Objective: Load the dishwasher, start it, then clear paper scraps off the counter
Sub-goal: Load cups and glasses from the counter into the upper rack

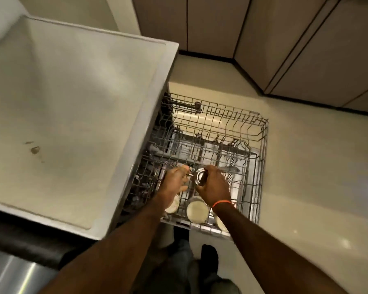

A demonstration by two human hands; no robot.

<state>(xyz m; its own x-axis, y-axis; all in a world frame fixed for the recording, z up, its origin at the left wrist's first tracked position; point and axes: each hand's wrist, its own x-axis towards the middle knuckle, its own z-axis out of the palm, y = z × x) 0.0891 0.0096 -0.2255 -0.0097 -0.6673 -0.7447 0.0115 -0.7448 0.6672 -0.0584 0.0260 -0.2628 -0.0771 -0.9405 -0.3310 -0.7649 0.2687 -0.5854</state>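
The dishwasher's wire rack (261, 145) is pulled out over the floor below the counter edge. My right hand (215, 187) grips a shiny metal cup (200, 177) over the rack's near half. My left hand (174, 183) is beside it, with fingers curled at a thin metal piece next to the cup; what that piece is cannot be made out. A white bowl (197, 211) sits in the rack's front row, and a second white dish (172, 206) lies partly hidden under my left wrist.
A pale counter (72, 102) fills the left side, with a few small brown scraps (34, 149) on it. Beige cabinet doors (306, 49) line the back and right. The light floor (306, 177) lies right of the rack. My feet (208, 257) stand just in front of it.
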